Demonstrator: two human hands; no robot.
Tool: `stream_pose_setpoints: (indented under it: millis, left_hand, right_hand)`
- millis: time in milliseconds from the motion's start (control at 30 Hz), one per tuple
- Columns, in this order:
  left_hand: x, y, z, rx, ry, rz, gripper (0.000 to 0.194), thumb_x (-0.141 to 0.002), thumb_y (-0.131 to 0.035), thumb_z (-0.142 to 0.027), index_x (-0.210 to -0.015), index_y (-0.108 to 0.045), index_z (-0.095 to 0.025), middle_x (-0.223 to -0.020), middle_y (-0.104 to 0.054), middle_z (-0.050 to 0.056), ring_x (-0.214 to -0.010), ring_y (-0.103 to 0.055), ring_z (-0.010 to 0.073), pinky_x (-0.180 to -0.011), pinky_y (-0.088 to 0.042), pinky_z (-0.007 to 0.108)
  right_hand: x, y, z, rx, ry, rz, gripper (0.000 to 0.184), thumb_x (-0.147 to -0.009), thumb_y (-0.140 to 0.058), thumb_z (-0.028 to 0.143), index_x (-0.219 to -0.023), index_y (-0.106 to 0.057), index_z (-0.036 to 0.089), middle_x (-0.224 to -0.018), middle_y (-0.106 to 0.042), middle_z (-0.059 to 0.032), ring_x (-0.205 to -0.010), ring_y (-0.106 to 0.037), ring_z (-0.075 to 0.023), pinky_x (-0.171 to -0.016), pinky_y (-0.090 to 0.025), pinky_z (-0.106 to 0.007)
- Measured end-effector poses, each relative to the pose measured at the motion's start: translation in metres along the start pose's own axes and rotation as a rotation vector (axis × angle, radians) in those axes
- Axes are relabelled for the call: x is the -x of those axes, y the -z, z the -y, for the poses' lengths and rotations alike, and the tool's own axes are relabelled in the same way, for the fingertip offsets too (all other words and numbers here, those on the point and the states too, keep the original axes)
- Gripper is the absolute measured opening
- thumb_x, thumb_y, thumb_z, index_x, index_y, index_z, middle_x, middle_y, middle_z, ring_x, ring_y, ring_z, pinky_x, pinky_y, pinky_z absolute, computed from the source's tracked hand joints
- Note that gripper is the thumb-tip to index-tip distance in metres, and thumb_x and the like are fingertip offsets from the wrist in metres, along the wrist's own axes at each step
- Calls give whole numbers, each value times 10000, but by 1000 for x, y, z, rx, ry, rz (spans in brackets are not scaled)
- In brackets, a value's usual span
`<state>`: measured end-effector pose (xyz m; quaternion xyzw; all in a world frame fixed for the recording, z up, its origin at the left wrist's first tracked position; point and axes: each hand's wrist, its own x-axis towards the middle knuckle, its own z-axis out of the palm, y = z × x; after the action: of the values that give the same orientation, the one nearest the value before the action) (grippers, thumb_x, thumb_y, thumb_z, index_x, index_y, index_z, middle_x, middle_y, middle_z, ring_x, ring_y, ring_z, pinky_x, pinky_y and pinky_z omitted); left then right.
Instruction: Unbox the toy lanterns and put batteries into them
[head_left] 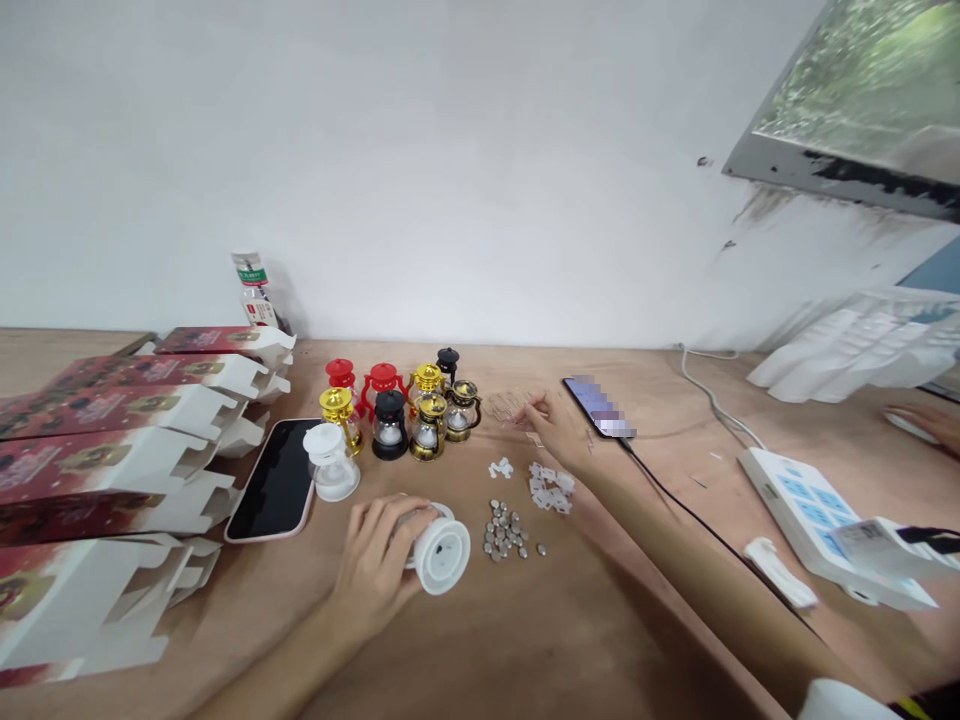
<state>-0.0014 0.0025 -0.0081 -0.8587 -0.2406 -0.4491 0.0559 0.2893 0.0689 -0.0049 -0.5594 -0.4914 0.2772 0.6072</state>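
My left hand (382, 550) is wrapped round a white mini lantern (442, 553), tipped on its side with its round base and a dark hole facing me. My right hand (553, 428) reaches to a scatter of thin wire-like pieces (504, 405), thumb and finger pinched together; whatever is between them is too small to make out. Nearer me lie small white pieces (501, 467), clear plastic pieces (550, 487) and several silver button cells (504, 528). Another white lantern (331, 462) stands upright left of centre, before a group with a black lantern (390, 425) and a red lantern (383, 385).
Red and white cartons (112, 440) with open flaps lie along the left. A dark-screened phone (274, 480) lies beside them. A second phone (598, 407) has a cable attached. At right are a power strip (806, 515) and another person's hand (926, 425). A bottle (256, 290) stands by the wall.
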Motion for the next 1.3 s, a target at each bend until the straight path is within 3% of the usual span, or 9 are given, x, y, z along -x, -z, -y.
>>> stream_pose_setpoints:
  millis: [367,900,1300]
  left_hand:
    - [1,0,0,3,-8,3,193,-902,-461,-243,-1068,-539,-182,-942,-663,92,-874,-581,211,-716,-367,324]
    - [0,0,1,13,-17,9,185,-906,-461,-243,-1054,-541,-165,-952,-657,98,-888,-569,214,-723,-360,317]
    - [0,1,0,12,-25,16,184,-896,-470,-210,-1059,-536,-155,-953,-650,105,-878,-561,209,-719,-361,308]
  right_hand:
    - [-1,-2,11,143,133,89,343,-791,-526,567,-787,-439,236,-687,-617,3,-718,-641,-168,-716,-540,-369]
    - [-5,0,27,633,285,176,64,-757,-473,282,-723,-443,237,-612,-534,12,-607,-522,-176,-592,-401,-295]
    - [-19,2,61,1098,304,316,43,-767,-501,195,-802,-526,190,-684,-612,-33,-639,-537,-182,-566,-285,-251]
